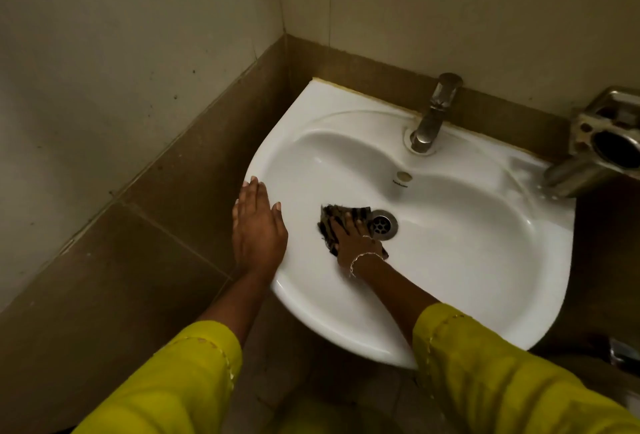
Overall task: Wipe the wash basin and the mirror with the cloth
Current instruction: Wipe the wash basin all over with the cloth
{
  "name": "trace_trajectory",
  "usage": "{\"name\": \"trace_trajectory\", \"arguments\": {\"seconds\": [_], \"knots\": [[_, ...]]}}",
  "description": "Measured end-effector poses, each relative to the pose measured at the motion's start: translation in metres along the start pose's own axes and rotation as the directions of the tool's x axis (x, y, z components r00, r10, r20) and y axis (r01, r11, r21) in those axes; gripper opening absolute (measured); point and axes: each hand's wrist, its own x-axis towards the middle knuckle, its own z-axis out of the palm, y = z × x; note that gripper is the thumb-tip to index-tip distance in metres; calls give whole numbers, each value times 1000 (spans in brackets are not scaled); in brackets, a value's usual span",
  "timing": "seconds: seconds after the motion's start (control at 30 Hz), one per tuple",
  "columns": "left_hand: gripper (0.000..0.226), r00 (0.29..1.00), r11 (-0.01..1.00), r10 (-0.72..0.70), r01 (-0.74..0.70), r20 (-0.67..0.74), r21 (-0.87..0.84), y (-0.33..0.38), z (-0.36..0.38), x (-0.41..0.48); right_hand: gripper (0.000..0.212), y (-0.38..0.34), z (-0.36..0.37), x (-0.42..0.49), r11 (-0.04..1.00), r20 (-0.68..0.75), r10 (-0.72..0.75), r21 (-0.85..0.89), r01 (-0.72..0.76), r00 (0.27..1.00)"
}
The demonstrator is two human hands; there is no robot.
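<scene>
- The left grip [258, 225] lies flat on the left rim of the white wash basin [467, 225]. Its fingers are straight and close together and its thumb points towards the bowl. It holds nothing.
- The right grip [356, 239] is down in the bowl, to the right of the left grip and well apart from it. Its fingers are stretched out and slightly spread, pressing flat on the cloth [329, 217], not curled round it.
- The cloth is dark and striped. It lies on the bottom of the bowl under the right grip's palm and fingers, and its edges show beyond the fingertips and on the grip's left side.
- The drain [381, 224], a metal ring with holes, sits just right of the right grip's fingertips, touching or nearly touching the cloth's edge.
- A thin bracelet [363, 258] circles the wrist just behind the right grip.
- Yellow sleeves [180, 381] cover both forearms nearer the camera.
- Beyond the right grip, on the basin's back ledge, stands a metal tap [433, 115], with a small overflow hole [404, 176] below it.
- Far to the right of both grips a metal holder [602, 142] juts over the basin's right rim.
- Brown tiles [194, 170] border the basin to the left of the left grip.
</scene>
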Motion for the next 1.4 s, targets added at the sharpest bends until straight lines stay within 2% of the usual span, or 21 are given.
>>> {"name": "trace_trajectory", "arguments": {"seconds": [0.2, 0.33, 0.47, 0.53, 0.63, 0.77, 0.83, 0.93, 1.03, 1.1, 1.17, 1.27, 1.4], "knots": [[47, 1000, 1000, 10, -10, 14, 14, -1, 0, 1, 63, 29, 20, -22, 969, 36, -221, -105, 223, 975], [47, 1000, 1000, 1, -1, 17, 6, -1, 0, 1, 57, 69, 19, -34, 850, 128, -471, -201, 487, 873], [48, 1000, 1000, -5, 5, 14, -4, 0, -2, 0, 95, 110, 3, -50, 742, 216, -580, -259, 618, 786], [48, 1000, 1000, -5, 5, 14, -2, 1, -3, 0, 96, 128, -3, -52, 764, 244, -502, -324, 558, 830], [48, 1000, 1000, 2, -2, 6, -3, 1, -3, -1, 56, 152, -8, -48, 795, 157, -338, -480, 371, 928], [57, 1000, 1000, 11, -11, -2, 14, 0, -2, -2, 67, 175, -9, -23, 812, 39, -233, -542, 217, 972], [60, 1000, 1000, 14, -14, -3, 22, -1, -1, -2, 73, 170, -15, -14, 814, -55, -258, -550, 186, 965], [60, 1000, 1000, 19, -18, -5, 23, -2, 0, -1, 65, 152, -37, -12, 754, -107, -355, -621, 217, 929], [60, 1000, 999, 21, -21, -4, 27, -2, 1, 0, 41, 136, -47, -1, 598, -161, -519, -770, 222, 839], [60, 1000, 1000, 17, -17, -8, 25, -3, 1, 0, 42, 122, -50, 11, 534, -123, -533, -817, 219, 837], [59, 1000, 1000, 14, -14, -7, 18, -3, 1, 0, 53, 107, -54, 20, 548, -75, -461, -808, 218, 884], [59, 1000, 1000, 6, -6, -4, -3, -3, 1, 0, 63, 100, -53, 24, 585, -102, -445, -785, 203, 889], [58, 1000, 1000, 20, -20, -12, -13, -4, 1, 0, 56, 113, -42, 9, 584, -164, -434, -800, 138, 886]]}}
